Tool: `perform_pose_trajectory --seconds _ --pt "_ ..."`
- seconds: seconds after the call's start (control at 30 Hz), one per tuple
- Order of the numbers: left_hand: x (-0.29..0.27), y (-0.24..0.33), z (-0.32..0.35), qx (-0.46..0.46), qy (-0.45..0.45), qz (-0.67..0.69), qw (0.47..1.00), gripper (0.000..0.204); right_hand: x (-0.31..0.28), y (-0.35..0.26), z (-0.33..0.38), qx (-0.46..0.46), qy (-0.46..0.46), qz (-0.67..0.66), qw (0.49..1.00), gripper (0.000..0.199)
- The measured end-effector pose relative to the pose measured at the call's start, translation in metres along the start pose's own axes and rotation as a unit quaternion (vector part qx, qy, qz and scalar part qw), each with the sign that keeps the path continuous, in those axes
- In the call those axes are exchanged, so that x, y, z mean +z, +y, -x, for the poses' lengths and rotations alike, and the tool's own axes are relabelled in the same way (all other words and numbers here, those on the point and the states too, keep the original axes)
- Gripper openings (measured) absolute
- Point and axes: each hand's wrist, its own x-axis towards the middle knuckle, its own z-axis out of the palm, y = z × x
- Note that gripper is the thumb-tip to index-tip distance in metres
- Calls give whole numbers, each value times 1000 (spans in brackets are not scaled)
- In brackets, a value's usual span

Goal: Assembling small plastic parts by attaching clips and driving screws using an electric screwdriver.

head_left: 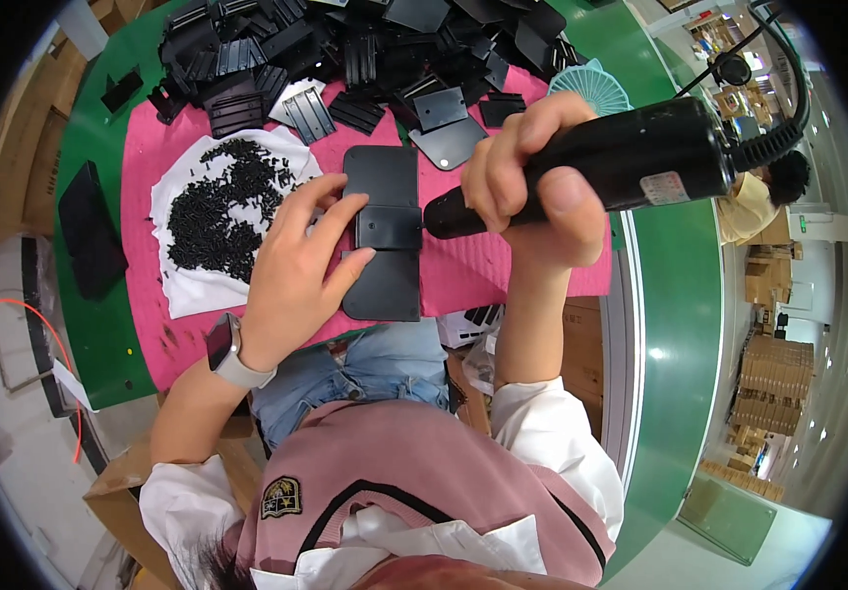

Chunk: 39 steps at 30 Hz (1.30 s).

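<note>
On pink matting [473, 270], black three-panel piece [390, 228] under spread, unclenched left hand [301, 256]; black power screwdriver [640, 147] clenched in right hand [542, 182], pointed toward the piece's right edge; fastening apparently unfinished, with heaped black parts [360, 59] and small screws [203, 231] on white cloth [193, 295] seemingly left.

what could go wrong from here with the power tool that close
The black power tool in the right hand has its nose beside the black workpiece: a slip might scratch it. The left hand's fingertips are at that workpiece, so they could get nicked. Small black pieces lie loose beside that hand, which might scatter them.
</note>
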Motion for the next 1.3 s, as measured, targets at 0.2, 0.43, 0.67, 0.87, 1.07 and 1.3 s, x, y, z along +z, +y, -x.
perform_pose_trajectory --seconds 0.2,0.43,0.67,0.87,1.07,1.3 --pt "1 0 -2 18 5 -13 1000 43 8 -1 -4 62 33 -23 997 28" --pt "1 -1 -3 22 8 -13 1000 41 8 0 -5 49 57 33 997 28" --pt "4 -2 -3 33 14 -23 999 39 9 1 -8 34 -5 65 997 31" --pt "3 -1 -3 30 10 -26 999 38 1 8 -9 28 -47 44 998 29" --pt "1 0 -7 38 3 -28 999 38 2 3 -12 51 -35 42 997 31" --pt "-8 -1 -15 58 -6 -21 998 36 15 1 -16 87 -29 26 995 48"
